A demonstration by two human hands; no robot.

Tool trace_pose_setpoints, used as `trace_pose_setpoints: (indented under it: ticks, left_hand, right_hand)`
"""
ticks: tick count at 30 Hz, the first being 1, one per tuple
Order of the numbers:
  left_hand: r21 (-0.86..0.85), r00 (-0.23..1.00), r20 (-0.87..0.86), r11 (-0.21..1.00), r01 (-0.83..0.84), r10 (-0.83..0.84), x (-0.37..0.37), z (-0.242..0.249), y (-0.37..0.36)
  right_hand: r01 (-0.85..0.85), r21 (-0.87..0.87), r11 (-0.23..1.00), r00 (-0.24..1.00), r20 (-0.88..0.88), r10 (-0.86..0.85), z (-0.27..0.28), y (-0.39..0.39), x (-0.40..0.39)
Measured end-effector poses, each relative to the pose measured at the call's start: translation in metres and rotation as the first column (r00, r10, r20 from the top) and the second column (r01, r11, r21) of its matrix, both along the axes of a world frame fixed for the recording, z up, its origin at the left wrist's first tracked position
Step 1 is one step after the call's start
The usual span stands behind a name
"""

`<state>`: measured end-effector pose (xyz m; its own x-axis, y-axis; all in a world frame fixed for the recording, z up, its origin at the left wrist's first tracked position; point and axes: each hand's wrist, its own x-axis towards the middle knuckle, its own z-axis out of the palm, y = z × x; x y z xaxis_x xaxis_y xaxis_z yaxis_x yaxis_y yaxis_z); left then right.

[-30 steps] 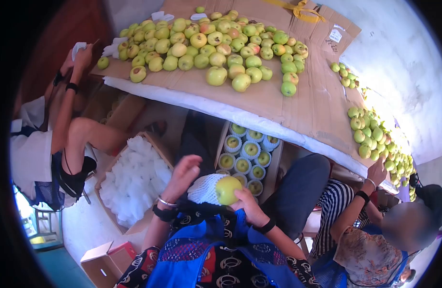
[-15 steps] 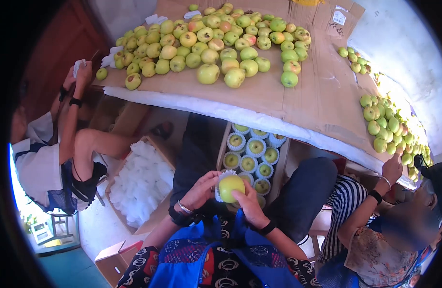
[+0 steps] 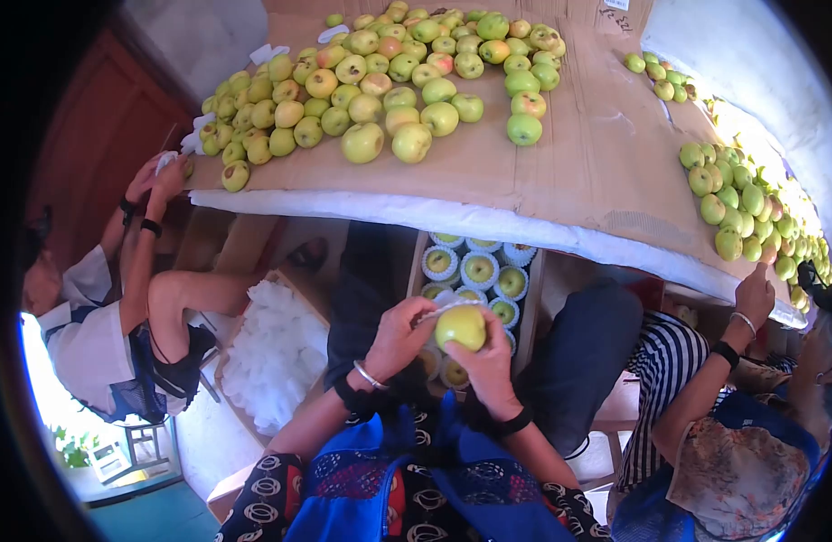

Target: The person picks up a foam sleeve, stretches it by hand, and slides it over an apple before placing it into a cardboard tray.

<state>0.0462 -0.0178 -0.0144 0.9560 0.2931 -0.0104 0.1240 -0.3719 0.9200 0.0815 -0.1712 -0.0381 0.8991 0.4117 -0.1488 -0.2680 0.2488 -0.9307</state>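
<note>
A yellow-green apple (image 3: 461, 328) is held in my right hand (image 3: 485, 364), its fingers and thumb wrapped round the fruit. On the apple's upper left, my left hand (image 3: 403, 341) pinches the edge of a white foam net (image 3: 445, 303), which lies against the fruit. Below and behind both hands stands a box (image 3: 528, 312) with apples in white foam nets, their tops up; my hands hide part of it.
A table (image 3: 596, 172) covered in cardboard bears many loose apples (image 3: 362, 143). White foam nets (image 3: 276, 357) fill a box at left. One co-worker (image 3: 108, 307) sits at left, another (image 3: 732, 452) at right, a hand by an apple pile (image 3: 746, 203).
My hands and the apple have moved up and to the right. The foam net now sits at the apple's top left. The left co-worker's hands are lower, near the table edge.
</note>
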Motion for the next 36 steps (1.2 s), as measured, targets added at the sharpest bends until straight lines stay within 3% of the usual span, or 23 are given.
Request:
trace_pose_setpoints:
  ticks: [1, 3, 4, 5, 7, 9, 10, 11, 12, 14, 15, 16, 17, 21, 23, 24, 25, 27, 29, 32, 33, 35, 36]
  left_hand:
    - [0.003, 1.000, -0.004, 1.000, 0.006, -0.006, 0.001, -0.002, -0.003]
    - [-0.339, 0.999, -0.032, 0.940, -0.038, 0.029, 0.005, -0.006, -0.009]
    - [-0.225, 0.999, -0.032, 0.974, -0.015, 0.008, 0.007, 0.000, -0.012]
    - [-0.227, 0.999, -0.031, 0.974, -0.014, 0.007, 0.008, 0.007, -0.016]
    - [0.047, 0.962, 0.258, 0.996, 0.075, -0.085, 0.009, 0.020, -0.022]
    - [0.104, 0.959, 0.261, 0.991, 0.081, -0.106, 0.010, 0.025, -0.023]
    - [0.247, 0.934, 0.295, 0.960, 0.131, -0.203, 0.009, 0.024, -0.022]
    - [0.388, 0.901, 0.314, 0.906, 0.168, -0.301, 0.009, 0.023, -0.022]
    - [0.388, 0.901, 0.315, 0.907, 0.167, -0.300, 0.007, 0.025, -0.022]
    - [0.124, 0.972, 0.164, 0.981, 0.150, -0.170, 0.000, 0.032, -0.022]
    - [0.126, 0.971, 0.165, 0.980, 0.151, -0.171, -0.003, 0.027, -0.022]
    - [-0.167, 0.986, 0.105, 0.975, 0.148, -0.131, -0.005, 0.017, -0.022]
    - [-0.447, 0.993, 0.032, 0.887, 0.114, -0.111, -0.006, 0.009, -0.023]
    - [-0.506, 0.992, 0.055, 0.854, 0.125, -0.113, 0.009, 0.005, -0.023]
    - [-0.896, 0.993, -0.119, 0.432, -0.100, -0.017, 0.024, 0.030, -0.032]
    - [-0.897, 0.994, -0.111, 0.432, -0.092, -0.018, 0.028, 0.030, -0.033]
    - [-0.856, 0.997, -0.058, 0.516, -0.025, -0.048, 0.031, 0.029, -0.032]
    - [-0.793, 0.997, -0.004, 0.608, 0.045, -0.078, 0.035, 0.031, -0.029]
    - [-0.815, 0.986, 0.013, 0.573, -0.085, 0.164, 0.037, 0.032, -0.032]
    - [-0.857, 0.980, 0.025, 0.509, -0.080, 0.196, 0.025, 0.034, -0.017]
    - [-0.894, 0.983, 0.010, 0.442, -0.075, 0.186, 0.020, 0.037, -0.013]
    - [-0.895, 0.982, 0.021, 0.442, -0.066, 0.189, 0.012, 0.030, -0.010]
    - [-0.901, 0.981, 0.035, 0.431, -0.052, 0.190, 0.010, 0.028, -0.012]
  right_hand:
    - [0.006, 0.003, 1.000, 1.000, -0.004, -0.006, 0.003, -0.002, 0.003]
    - [0.166, -0.126, 0.978, 0.976, 0.165, -0.144, 0.013, -0.010, 0.008]
    - [0.183, -0.130, 0.975, 0.972, 0.172, -0.159, 0.016, -0.012, 0.010]
    - [0.184, -0.132, 0.974, 0.972, 0.174, -0.160, 0.011, -0.015, 0.012]
    - [0.086, -0.424, 0.902, 0.964, 0.262, 0.032, 0.000, -0.018, 0.014]
    - [0.029, -0.451, 0.892, 0.970, 0.227, 0.084, -0.002, -0.015, 0.011]
    - [-0.027, -0.476, 0.879, 0.972, 0.194, 0.134, -0.001, -0.014, 0.011]
    - [-0.024, -0.478, 0.878, 0.971, 0.196, 0.133, 0.000, -0.016, 0.013]
    - [0.017, -0.429, 0.903, 0.983, 0.173, 0.064, 0.002, -0.018, 0.016]
    - [0.054, -0.375, 0.926, 0.989, 0.146, 0.002, 0.013, -0.016, 0.020]
    - [0.138, -0.435, 0.890, 0.967, 0.253, -0.027, 0.021, -0.016, 0.022]
    - [0.228, -0.486, 0.844, 0.933, 0.356, -0.047, 0.027, -0.016, 0.024]
    - [0.231, -0.490, 0.841, 0.934, 0.353, -0.050, 0.029, -0.016, 0.025]
    - [0.333, -0.527, 0.782, 0.882, 0.467, -0.061, 0.032, -0.008, 0.034]
    - [0.390, -0.522, 0.759, 0.836, 0.547, -0.053, 0.037, -0.004, 0.043]
    - [0.442, -0.497, 0.746, 0.771, 0.636, -0.033, 0.042, -0.001, 0.046]
    - [0.491, -0.463, 0.737, 0.698, 0.716, -0.015, 0.046, 0.003, 0.047]
    - [0.484, -0.457, 0.746, 0.667, 0.744, 0.023, 0.056, 0.011, 0.047]
    - [0.476, -0.458, 0.751, 0.635, 0.770, 0.068, 0.070, 0.013, 0.047]
    - [0.112, -0.303, 0.946, 0.802, 0.590, 0.094, 0.077, 0.006, 0.041]
    - [0.096, -0.300, 0.949, 0.804, 0.586, 0.104, 0.067, 0.005, 0.039]
    - [0.038, -0.137, 0.990, 0.916, 0.400, 0.020, 0.049, 0.004, 0.040]
    - [0.121, -0.153, 0.981, 0.843, 0.537, -0.020, 0.053, 0.008, 0.037]
